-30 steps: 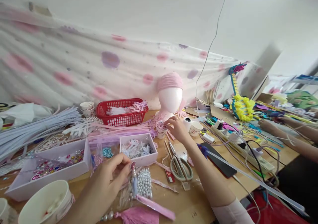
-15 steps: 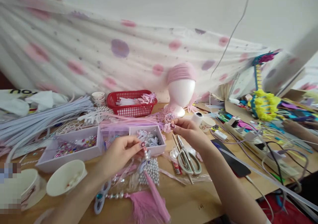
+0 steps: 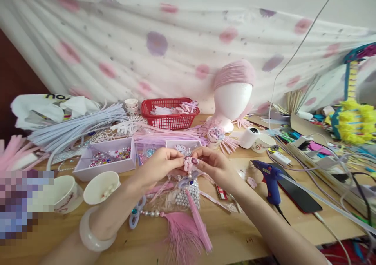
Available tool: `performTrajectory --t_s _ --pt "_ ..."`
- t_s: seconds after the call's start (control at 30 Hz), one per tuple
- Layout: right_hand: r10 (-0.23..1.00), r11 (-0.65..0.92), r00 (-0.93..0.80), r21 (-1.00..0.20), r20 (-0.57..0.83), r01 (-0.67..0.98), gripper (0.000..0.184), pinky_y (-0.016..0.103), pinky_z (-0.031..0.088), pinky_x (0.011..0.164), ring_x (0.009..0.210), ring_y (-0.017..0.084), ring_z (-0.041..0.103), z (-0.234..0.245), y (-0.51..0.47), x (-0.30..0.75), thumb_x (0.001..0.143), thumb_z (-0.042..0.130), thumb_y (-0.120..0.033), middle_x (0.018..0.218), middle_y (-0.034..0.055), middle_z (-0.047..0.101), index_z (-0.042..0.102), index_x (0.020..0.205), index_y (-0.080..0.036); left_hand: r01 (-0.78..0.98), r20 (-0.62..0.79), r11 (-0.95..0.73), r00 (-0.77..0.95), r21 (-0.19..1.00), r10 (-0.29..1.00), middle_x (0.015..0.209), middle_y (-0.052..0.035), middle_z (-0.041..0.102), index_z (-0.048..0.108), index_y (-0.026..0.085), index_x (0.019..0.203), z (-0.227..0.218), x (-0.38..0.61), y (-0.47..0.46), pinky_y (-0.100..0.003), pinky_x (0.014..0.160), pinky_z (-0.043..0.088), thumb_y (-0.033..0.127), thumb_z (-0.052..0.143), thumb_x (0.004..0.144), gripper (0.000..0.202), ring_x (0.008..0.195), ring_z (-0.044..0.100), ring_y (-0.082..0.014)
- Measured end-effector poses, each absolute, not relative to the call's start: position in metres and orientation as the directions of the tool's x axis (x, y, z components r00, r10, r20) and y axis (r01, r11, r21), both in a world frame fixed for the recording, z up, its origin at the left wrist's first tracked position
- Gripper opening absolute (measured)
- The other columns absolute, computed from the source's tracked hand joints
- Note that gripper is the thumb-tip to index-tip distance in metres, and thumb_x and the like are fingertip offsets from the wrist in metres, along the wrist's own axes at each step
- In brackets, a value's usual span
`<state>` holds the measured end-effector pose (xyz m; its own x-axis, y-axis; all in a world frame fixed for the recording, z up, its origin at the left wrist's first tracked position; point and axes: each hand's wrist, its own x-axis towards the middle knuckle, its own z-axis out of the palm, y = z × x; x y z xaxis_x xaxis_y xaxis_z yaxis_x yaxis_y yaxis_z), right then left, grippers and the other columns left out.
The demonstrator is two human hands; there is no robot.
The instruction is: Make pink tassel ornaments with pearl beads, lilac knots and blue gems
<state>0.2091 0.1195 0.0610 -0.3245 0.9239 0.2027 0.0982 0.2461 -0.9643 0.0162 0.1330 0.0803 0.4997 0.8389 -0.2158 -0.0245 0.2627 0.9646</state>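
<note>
Both my hands meet over the middle of the table. My left hand (image 3: 160, 169) pinches the top of a tassel ornament, which has a lavender loop with a blue gem (image 3: 190, 182) and a hanging pink tassel (image 3: 199, 222). Between the fingertips of my right hand (image 3: 217, 167) is a small pink flower (image 3: 188, 164), touching the ornament's top. The exact contact is hidden by fingers. Below lies a second tassel ornament with a teal-gemmed lavender piece (image 3: 134, 214), silvery beads and a pink fringe (image 3: 180, 227). A pack of pearl beads (image 3: 188, 198) rests under the held ornament.
To the right are a blue glue gun (image 3: 272, 180), a dark phone (image 3: 299, 190) and cables. Behind stand a foam head (image 3: 233, 100), a red basket (image 3: 169, 120) and a white spool (image 3: 249, 138). A gem box (image 3: 105, 167) and paper cups (image 3: 101, 190) sit left.
My right hand has brought the pink flower down and left to the ornament in my left hand. The ornament has risen and moved slightly right in view. The camera view has shifted.
</note>
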Motion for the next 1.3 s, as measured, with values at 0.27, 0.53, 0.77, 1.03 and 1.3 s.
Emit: performTrajectory --t_s 0.27,0.53,0.77,1.03,1.3 --pt "0.967 0.16 -0.212 -0.984 0.141 0.076 0.03 0.027 0.045 0.06 0.066 0.014 0.056 0.056 0.118 0.205 0.081 0.072 -0.046 0.076 0.0007 0.062 0.062 0.084 -0.019 -0.157 -0.303 0.415 0.467 0.896 0.831 0.065 -0.0039 0.071 0.069 0.011 0.063 0.076 0.025 0.134 -0.032 0.081 0.056 0.014 0.077 0.074 0.013 0.062 0.065 -0.0125" --pt "0.977 0.173 -0.133 -0.984 0.168 0.029 0.021 0.027 0.051 0.062 0.07 0.015 0.062 0.057 0.113 0.203 0.083 0.071 -0.04 0.079 0.0024 0.068 0.067 0.083 -0.019 -0.268 -0.34 0.456 0.384 0.849 0.858 0.071 -0.0072 0.075 0.075 0.009 0.074 0.074 0.03 0.134 -0.03 0.08 0.059 0.005 0.063 0.086 0.018 0.067 0.07 -0.0141" --pt "0.546 0.719 -0.118 -0.392 0.829 0.574 0.014 0.034 0.055 0.075 0.086 0.019 0.067 0.047 0.107 0.201 0.092 0.06 -0.01 0.094 0.0065 0.071 0.066 0.095 -0.022 -0.341 -0.368 0.468 0.319 0.815 0.873 0.07 -0.0067 0.074 0.07 0.009 0.073 0.076 0.036 0.128 -0.029 0.079 0.059 0.004 0.061 0.089 0.019 0.065 0.071 -0.0135" --pt "0.459 0.749 -0.286 -0.193 0.841 0.634 0.023 0.039 0.058 0.081 0.099 0.023 0.07 0.044 0.103 0.201 0.092 0.061 -0.008 0.11 0.0095 0.072 0.066 0.106 -0.025 -0.415 -0.385 0.447 0.228 0.793 0.894 0.059 0.0009 0.064 0.061 0.014 0.062 0.086 0.05 0.111 -0.024 0.064 0.053 0.006 0.059 0.09 0.029 0.06 0.066 -0.0121" --pt "0.5 0.753 -0.224 -0.292 0.836 0.59 0.016 0.038 0.061 0.08 0.096 0.023 0.073 0.043 0.098 0.2 0.092 0.064 -0.012 0.107 0.0104 0.074 0.069 0.099 -0.025 -0.368 -0.405 0.426 0.136 0.827 0.904 0.059 0.0028 0.064 0.063 0.014 0.063 0.088 0.049 0.109 -0.018 0.05 0.043 0.006 0.06 0.09 0.029 0.055 0.063 -0.0084"
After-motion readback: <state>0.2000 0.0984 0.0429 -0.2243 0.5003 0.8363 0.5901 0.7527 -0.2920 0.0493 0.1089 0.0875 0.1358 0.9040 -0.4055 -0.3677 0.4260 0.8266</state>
